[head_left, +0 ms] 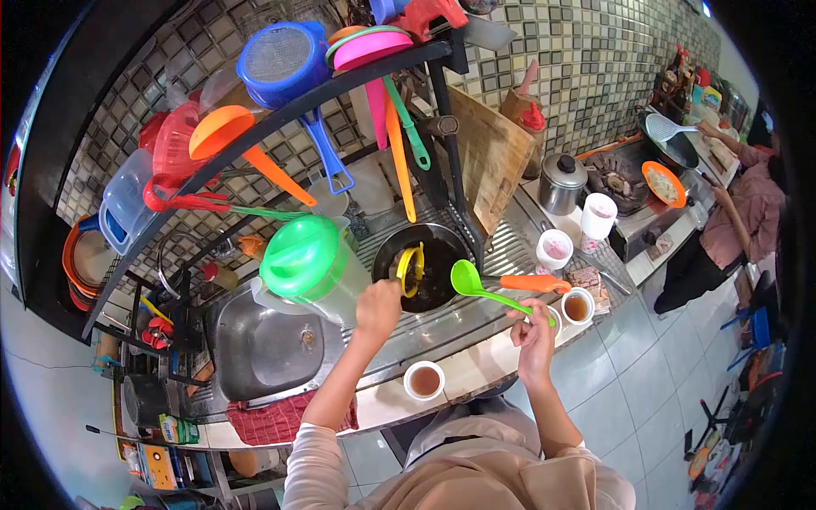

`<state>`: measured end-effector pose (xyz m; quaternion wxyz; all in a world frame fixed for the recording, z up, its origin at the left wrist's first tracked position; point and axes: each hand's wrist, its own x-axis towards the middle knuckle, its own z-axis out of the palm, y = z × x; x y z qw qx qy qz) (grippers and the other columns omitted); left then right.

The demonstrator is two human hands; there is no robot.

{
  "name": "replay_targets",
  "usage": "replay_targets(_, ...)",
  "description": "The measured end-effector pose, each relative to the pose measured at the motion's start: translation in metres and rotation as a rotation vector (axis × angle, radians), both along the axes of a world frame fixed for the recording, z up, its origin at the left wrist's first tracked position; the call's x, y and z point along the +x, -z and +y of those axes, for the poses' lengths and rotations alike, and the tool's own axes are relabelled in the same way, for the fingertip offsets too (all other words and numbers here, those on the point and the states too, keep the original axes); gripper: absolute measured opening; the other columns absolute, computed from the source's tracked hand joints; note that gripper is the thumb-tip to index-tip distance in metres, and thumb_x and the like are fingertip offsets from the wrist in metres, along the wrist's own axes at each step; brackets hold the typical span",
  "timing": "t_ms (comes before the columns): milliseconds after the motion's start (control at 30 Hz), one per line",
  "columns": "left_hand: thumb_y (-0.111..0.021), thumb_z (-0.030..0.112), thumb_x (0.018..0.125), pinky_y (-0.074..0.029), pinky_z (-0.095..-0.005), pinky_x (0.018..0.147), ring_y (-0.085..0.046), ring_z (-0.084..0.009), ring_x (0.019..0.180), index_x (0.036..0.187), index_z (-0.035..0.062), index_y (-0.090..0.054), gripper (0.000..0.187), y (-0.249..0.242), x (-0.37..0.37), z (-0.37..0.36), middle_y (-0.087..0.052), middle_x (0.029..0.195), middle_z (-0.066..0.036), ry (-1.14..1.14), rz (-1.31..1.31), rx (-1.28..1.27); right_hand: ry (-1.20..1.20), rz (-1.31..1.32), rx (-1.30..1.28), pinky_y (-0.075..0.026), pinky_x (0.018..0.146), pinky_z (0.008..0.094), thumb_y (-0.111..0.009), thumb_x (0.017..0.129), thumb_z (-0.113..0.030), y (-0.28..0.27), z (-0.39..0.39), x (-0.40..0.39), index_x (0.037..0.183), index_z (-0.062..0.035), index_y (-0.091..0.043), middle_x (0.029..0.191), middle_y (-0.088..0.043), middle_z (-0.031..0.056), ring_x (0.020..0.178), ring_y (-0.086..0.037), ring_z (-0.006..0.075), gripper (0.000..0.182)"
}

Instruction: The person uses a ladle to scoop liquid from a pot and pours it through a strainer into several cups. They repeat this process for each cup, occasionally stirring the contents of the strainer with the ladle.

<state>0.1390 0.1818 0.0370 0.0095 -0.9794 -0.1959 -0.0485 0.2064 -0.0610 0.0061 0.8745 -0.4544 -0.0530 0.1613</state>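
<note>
My left hand (pixel 378 308) is closed on a yellow-rimmed utensil (pixel 411 270), which looks like a small strainer tilted on edge over a dark pan (pixel 442 293). Dark liquid lies in the pan. My right hand (pixel 535 336) grips the handle of a light-green ladle (pixel 467 279), its bowl just right of the pan. Behind that ladle's handle is an orange handle (pixel 535 282). A white cup of brown liquid (pixel 423 380) stands at the counter's front edge, between my forearms. Another cup of brown liquid (pixel 578 306) is right of my right hand.
A clear pitcher with a green lid (pixel 302 255) stands beside the sink (pixel 268 344). Overhead, a black rack (pixel 280 115) holds hanging utensils. White cups (pixel 554 249) and a metal pot (pixel 563 183) are to the right. Farther right, another person (pixel 744 204) works at a pan (pixel 671 149).
</note>
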Motion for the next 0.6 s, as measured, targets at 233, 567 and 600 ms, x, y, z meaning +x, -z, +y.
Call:
replay_targets(233, -0.055, 0.015, 0.080, -0.050, -0.0379, 0.050, -0.062, -0.0290, 0.058, 0.085, 0.0052, -0.057, 0.011, -0.010, -0.010, 0.002, -0.061, 0.067, -0.013, -0.036, -0.174, 0.144, 0.004, 0.010, -0.005, -0.026, 0.042, 0.0187, -0.042, 0.089, -0.029, -0.003, 0.001, -0.003, 0.094, -0.0054, -0.049, 0.076, -0.056, 0.0092, 0.043, -0.033, 0.0070, 0.026)
replay_targets(567, -0.052, 0.016, 0.084, -0.047, -0.0419, 0.060, -0.060, -0.0355, 0.065, 0.102, 0.0037, -0.051, 0.021, 0.033, -0.035, 0.036, -0.062, 0.072, -0.016, 0.055, -0.516, -0.587, 0.005, 0.006, -0.005, -0.026, 0.042, 0.0187, -0.041, 0.089, -0.029, -0.002, 0.003, -0.003, 0.095, -0.0052, -0.050, 0.076, -0.056, 0.0091, 0.043, -0.033, 0.0069, 0.026)
replay_targets(600, -0.052, 0.016, 0.084, -0.047, -0.0413, 0.060, -0.060, -0.0358, 0.066, 0.102, 0.0044, -0.051, 0.021, 0.035, -0.037, 0.038, -0.063, 0.072, -0.017, -0.013, -0.466, -0.678, 0.002, 0.002, -0.010, -0.026, 0.042, 0.0186, -0.041, 0.089, -0.030, -0.002, 0.003, -0.003, 0.095, -0.0054, -0.050, 0.076, -0.056, 0.0090, 0.042, -0.032, 0.0068, 0.026)
